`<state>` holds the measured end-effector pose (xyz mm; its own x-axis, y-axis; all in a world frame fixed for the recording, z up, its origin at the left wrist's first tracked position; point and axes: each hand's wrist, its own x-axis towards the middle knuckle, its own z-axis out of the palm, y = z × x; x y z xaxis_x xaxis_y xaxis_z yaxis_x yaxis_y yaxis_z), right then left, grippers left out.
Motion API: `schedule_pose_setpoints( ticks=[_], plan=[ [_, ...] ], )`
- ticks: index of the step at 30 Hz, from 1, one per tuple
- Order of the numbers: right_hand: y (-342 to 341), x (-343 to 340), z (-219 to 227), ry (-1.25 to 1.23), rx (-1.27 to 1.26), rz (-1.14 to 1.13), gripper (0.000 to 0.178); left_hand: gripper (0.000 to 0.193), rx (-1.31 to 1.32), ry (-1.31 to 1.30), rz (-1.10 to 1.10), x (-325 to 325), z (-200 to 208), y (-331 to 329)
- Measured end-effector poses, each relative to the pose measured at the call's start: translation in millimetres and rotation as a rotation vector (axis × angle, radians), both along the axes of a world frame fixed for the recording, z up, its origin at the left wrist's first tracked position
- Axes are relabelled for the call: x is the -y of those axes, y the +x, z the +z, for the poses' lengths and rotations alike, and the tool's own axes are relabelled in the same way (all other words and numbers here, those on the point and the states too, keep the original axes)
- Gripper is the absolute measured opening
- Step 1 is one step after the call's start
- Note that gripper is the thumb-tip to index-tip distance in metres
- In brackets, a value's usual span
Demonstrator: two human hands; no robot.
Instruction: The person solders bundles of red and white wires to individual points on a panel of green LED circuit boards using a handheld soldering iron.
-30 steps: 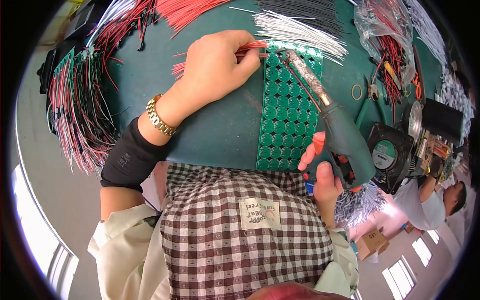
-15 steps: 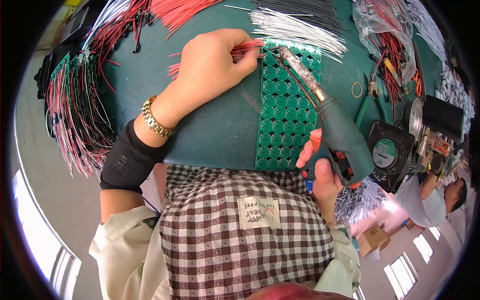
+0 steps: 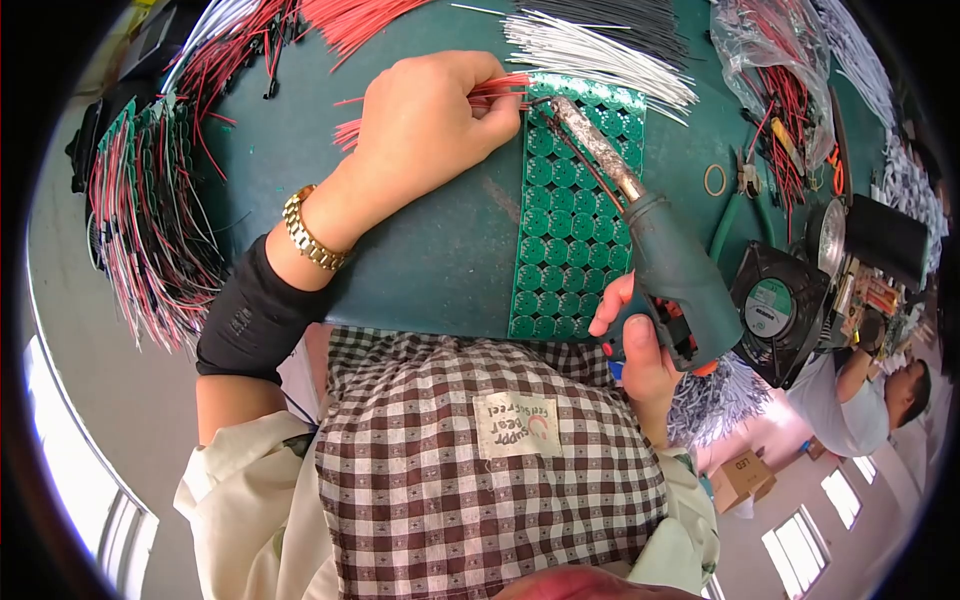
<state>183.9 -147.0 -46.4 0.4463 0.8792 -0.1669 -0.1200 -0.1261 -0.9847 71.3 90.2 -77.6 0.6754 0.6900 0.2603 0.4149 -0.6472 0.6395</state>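
Note:
A green panel of many small round circuit boards (image 3: 565, 235) lies upright in front of me, its near end at the table's edge. Over its upper left corner, my left hand (image 3: 430, 110) pinches a bunch of red wires (image 3: 505, 88), their tips reaching the panel's left edge. The wires' other ends stick out behind the hand. My right hand (image 3: 642, 345) is wrapped round the handle of a dark green soldering gun (image 3: 675, 265). Its bent tip is close to the wire ends at the top left boards; whether it touches them I cannot tell.
White wires (image 3: 590, 55), black wires (image 3: 635, 20) and red wires (image 3: 365, 20) lie at the table's far side. Wired boards (image 3: 150, 220) hang at the left. On the right are green-handled pliers (image 3: 745, 190), a rubber band (image 3: 714, 180), a black fan (image 3: 780, 315) and a bagged wire bundle (image 3: 775, 60).
The soldering gun has shifted slightly left, its tip closer to the wire ends. My left hand keeps its pinch on the red wires, almost in the same place.

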Motion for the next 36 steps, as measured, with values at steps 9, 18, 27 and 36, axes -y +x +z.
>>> schedule_pose_setpoints(
  ticks=[9, 18, 27, 36],
  plan=[
    [0, 4, 0, 0.054, 0.013, -0.061, 0.047, 0.012, 0.018, 0.026, -0.008, 0, 0, 0],
    [4, 9, -4, 0.084, 0.017, -0.117, 0.058, 0.013, -0.002, 0.024, -0.015, 0, 0, -1],
    [15, 24, -14, 0.2, -0.064, -0.177, 0.056, 0.011, 0.013, 0.069, -0.109, -5, -1, -2],
    [6, 21, -6, 0.114, -0.037, -0.136, 0.059, 0.014, 0.13, -0.004, -0.36, -12, 6, -9]
  ],
)
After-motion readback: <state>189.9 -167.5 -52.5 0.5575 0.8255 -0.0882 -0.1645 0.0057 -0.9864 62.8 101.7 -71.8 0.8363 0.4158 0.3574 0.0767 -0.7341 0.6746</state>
